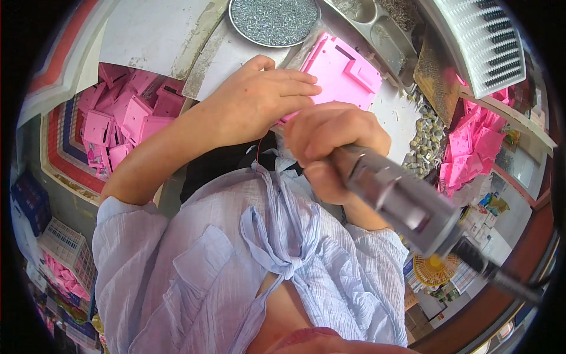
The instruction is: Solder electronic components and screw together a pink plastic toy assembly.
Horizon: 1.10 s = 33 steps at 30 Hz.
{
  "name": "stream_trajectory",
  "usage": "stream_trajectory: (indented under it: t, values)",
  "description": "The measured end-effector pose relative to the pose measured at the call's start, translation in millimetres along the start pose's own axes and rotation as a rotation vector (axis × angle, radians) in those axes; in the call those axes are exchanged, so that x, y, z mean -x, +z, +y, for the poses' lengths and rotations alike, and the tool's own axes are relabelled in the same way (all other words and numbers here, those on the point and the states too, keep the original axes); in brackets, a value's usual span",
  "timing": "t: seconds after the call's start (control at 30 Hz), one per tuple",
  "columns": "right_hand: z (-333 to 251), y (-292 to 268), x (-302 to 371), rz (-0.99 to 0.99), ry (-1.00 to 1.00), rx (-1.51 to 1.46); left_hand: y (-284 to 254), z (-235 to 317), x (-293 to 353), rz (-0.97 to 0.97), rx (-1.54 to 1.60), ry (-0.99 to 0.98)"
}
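Observation:
My right hand (339, 141) is closed around a grey electric screwdriver (407, 203) with a dark cord trailing from its rear end. Its bit is hidden behind the fist. Under and beyond that fist, a pink plastic panel (336, 71) with a slot and a raised block lies on the white worktop. My left hand (265, 97) holds the panel at its left side, the fingertips resting on its face and the thumb out of sight. A round metal tray of small silvery screws (275, 22) is just beyond the left hand.
Pink plastic parts (127, 115) fill a lined box on the left, and more pink pieces (471, 147) are heaped on the right. A metal compartment tray (383, 35) stands beyond the panel. Small greyish pieces (427, 133) lie along the worktop's right edge, below a white bristled rack (483, 41).

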State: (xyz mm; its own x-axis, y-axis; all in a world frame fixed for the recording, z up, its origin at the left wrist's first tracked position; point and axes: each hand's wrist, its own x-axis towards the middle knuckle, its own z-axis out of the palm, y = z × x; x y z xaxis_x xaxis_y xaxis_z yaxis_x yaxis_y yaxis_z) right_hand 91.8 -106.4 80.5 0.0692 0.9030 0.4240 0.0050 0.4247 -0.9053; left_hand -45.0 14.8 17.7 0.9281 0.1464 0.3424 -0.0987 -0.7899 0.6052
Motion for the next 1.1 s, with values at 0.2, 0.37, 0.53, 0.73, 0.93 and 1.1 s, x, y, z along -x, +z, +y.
stream_trajectory:
  t: [0.2, 0.37, 0.53, 0.73, 0.93, 1.1]
  values:
    - [5.7, -11.6, -4.9, -0.085, -0.117, 0.095, 0.2, 11.3, -4.1, 0.014, -0.018, -0.073]
    - [-53.7, -55.9, 23.0, 0.237, 0.087, -0.108, 1.2, 9.6, -13.8, -0.002, -0.092, 0.019]
    - [-57.6, -71.5, 69.8, 0.286, 0.055, -0.192, 36.6, 33.7, -42.7, 0.005, -0.02, 0.125]
    - [-40.2, -71.2, 89.8, 0.305, 0.014, -0.048, 45.7, 32.0, -49.3, 0.008, -0.021, 0.102]
    - [-39.5, -61.7, 81.5, 0.286, -0.044, 0.083, 49.9, 28.9, -49.0, 0.099, 0.017, 0.108]
    - [-43.6, -73.4, 82.4, 0.227, 0.012, -0.012, 41.6, 26.5, -50.4, 0.081, 0.065, 0.105]
